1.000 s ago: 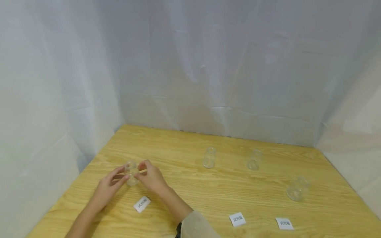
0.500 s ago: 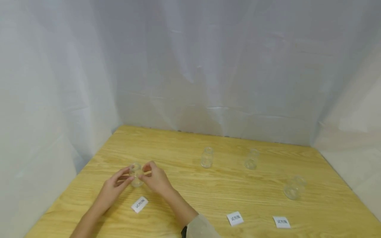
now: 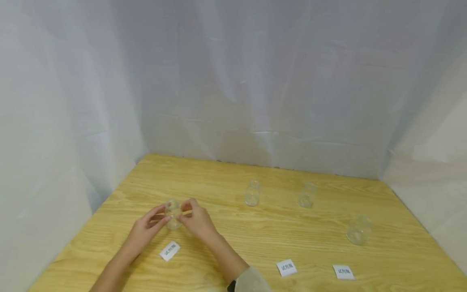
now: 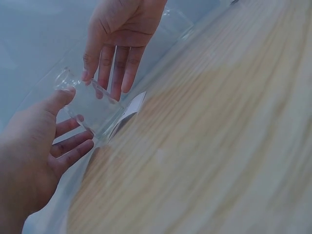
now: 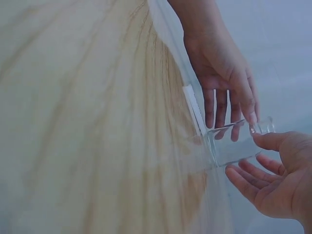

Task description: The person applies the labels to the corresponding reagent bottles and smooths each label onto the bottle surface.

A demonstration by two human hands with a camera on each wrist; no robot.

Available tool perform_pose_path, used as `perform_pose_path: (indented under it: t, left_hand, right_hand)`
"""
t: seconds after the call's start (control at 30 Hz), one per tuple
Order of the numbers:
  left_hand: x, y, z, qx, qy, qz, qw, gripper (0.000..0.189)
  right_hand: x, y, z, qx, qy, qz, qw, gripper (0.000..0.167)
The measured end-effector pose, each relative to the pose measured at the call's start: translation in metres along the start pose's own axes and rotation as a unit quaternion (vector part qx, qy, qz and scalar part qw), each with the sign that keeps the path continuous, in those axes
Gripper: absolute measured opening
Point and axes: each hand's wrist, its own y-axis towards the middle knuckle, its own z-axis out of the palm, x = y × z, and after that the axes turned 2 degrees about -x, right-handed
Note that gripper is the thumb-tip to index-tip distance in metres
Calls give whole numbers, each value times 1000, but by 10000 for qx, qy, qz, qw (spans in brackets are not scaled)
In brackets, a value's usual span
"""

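Observation:
A clear glass reagent bottle stands upright at the left of the wooden table in the head view. My left hand holds it from the left with thumb and fingertips. From the right, my right hand pinches its side between thumb and fingers. In the left wrist view the thumb of my left hand lies near the neck of the bottle. The right wrist view has my right hand at the bottle too. A white label card with writing lies just in front of it.
Behind and to the right stand two more glass bottles. Another clear bottle is farther right. Two white cards lie near the front. White sheeting surrounds the table.
Both hands and the bottle between them have shifted a little to the right across the table. The head view has turned slightly; the other bottles and cards stay in place.

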Motion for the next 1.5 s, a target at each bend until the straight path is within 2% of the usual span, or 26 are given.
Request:
perform_pose_path:
  t: [0.27, 0.6, 0.9, 1.03, 1.23, 1.37, 1.5]
  left_hand:
    - [-1, 3, 7, 171, -179, -44, 9997, 40]
    - [-5, 4, 13, 351, -305, -94, 9989, 42]
    - [-5, 6, 17, 440, -269, -114, 9986, 43]
    - [-3, 6, 17, 330, -122, 8, 9994, 43]
    - [-4, 3, 14, -80, 77, 246, 9996, 41]
    - [-8, -2, 10, -336, 218, 332, 9986, 38]
    - [-12, -11, 6, -409, 503, 271, 9975, 34]
  right_hand:
    - [-3, -3, -6, -195, -40, 44, 9998, 24]
    - [-8, -4, -9, -258, 16, 235, 9994, 25]
    - [-10, -6, -11, -286, 24, 158, 9995, 27]
    - [-11, -7, -12, -297, 41, 133, 9995, 29]
    - [-11, -11, -15, -453, 7, 105, 9989, 31]
    - [-13, -16, -14, -565, -11, -22, 9984, 24]
    - [-18, -23, -11, -359, -96, -179, 9991, 18]
